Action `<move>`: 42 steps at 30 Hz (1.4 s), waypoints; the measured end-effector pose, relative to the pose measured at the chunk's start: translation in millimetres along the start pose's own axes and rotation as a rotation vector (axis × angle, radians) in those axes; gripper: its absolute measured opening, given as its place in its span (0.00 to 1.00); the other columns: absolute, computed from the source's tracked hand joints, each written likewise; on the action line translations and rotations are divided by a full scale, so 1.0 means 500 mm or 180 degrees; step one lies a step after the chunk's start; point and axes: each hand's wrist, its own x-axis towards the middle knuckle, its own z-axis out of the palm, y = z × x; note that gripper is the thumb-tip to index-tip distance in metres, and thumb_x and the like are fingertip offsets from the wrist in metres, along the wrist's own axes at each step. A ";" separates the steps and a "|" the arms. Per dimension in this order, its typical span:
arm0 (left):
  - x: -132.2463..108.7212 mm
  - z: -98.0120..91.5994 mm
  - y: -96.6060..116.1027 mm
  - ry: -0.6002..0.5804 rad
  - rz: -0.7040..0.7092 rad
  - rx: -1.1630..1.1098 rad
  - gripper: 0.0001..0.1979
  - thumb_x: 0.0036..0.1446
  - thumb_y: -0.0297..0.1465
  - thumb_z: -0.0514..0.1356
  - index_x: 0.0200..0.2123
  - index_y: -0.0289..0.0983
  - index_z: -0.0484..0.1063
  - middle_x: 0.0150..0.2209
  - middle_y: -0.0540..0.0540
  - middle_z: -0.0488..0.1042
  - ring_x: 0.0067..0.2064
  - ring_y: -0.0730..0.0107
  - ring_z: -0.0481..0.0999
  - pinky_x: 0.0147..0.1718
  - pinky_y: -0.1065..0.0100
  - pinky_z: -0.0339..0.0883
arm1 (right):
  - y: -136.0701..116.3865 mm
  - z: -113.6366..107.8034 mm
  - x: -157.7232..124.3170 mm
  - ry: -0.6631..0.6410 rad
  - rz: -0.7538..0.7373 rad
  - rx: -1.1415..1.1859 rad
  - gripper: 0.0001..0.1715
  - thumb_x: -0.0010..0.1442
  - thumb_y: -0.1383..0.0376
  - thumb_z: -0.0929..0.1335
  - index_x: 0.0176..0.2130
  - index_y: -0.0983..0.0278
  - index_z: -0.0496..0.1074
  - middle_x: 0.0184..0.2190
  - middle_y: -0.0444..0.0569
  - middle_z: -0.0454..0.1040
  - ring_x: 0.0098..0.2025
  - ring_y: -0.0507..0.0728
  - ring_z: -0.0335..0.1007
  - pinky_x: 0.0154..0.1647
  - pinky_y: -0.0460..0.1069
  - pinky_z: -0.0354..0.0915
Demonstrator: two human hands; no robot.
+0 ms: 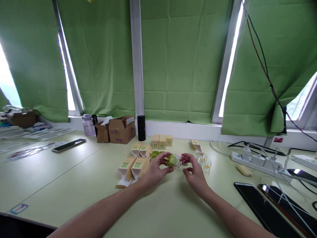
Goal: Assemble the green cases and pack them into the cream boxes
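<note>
My left hand (158, 167) is closed on a small green container (172, 161) that has a clear, shiny end, holding it above the table. To its right my right hand (195, 173) is curved with thumb and fingers apart, close to the clear end and with nothing visible in its grip. Behind my left hand lies another green piece (155, 154), partly hidden. Opened small cardboard boxes (126, 166) with green labels lie beside my left wrist. Just beyond my right hand are clear plastic pieces (205, 162) with gold-coloured centres.
Small closed boxes (162, 142) stand behind the hands, and an opened box (195, 145) lies back right. Larger cartons (122, 130), a black cylinder (141, 128) and a purple bottle (88, 125) line the wall. A power strip (257, 164), cables and a tablet (260, 205) occupy the right.
</note>
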 end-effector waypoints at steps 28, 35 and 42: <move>-0.031 0.000 0.045 -0.0698 0.0196 0.2116 0.22 0.51 0.33 0.71 0.50 0.43 0.78 0.49 0.43 0.81 0.53 0.48 0.76 0.55 0.53 0.66 | 0.057 -0.108 0.224 -0.0351 0.0446 -0.3854 0.20 0.65 0.67 0.62 0.49 0.61 0.79 0.54 0.58 0.76 0.59 0.70 0.61 0.56 0.60 0.54; -0.034 0.001 0.047 -0.0777 0.0226 0.2170 0.21 0.51 0.34 0.72 0.50 0.42 0.78 0.47 0.43 0.81 0.51 0.49 0.76 0.54 0.53 0.65 | 0.089 -0.110 0.268 -0.0608 0.0904 -0.4152 0.21 0.68 0.63 0.61 0.50 0.59 0.80 0.56 0.57 0.75 0.61 0.70 0.60 0.58 0.62 0.53; -0.032 0.001 0.052 -0.0916 0.0133 0.2324 0.21 0.51 0.34 0.71 0.50 0.41 0.78 0.46 0.42 0.81 0.49 0.48 0.76 0.53 0.53 0.65 | 0.108 -0.101 0.290 -0.0753 0.1021 -0.4268 0.22 0.70 0.57 0.70 0.58 0.64 0.71 0.57 0.54 0.73 0.54 0.62 0.74 0.54 0.61 0.73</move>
